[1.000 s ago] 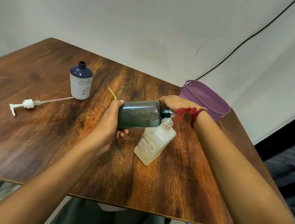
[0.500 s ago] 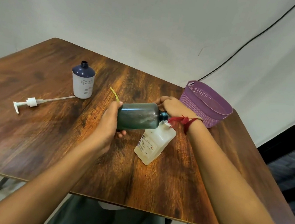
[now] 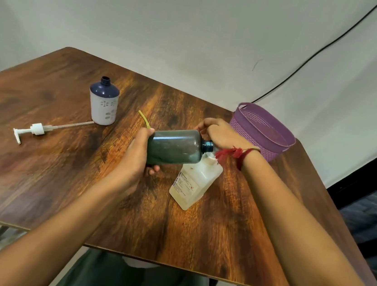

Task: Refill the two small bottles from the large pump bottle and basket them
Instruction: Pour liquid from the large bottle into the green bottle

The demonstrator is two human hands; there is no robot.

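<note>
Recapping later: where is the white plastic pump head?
In the head view, the white plastic pump head lies left on the wooden table, its tube reaching the blue-and-white bottle.

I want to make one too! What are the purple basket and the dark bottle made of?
The basket looks like matte moulded plastic: tiny even holes dot its wall. The dark bottle is probably smooth tinted plastic, see-through with a soft shine; it might be glass, I can't tell.

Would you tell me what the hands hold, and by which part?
Both hold the dark bottle: the left hand grips its base end, the right hand its shoulder by the neck.
</note>
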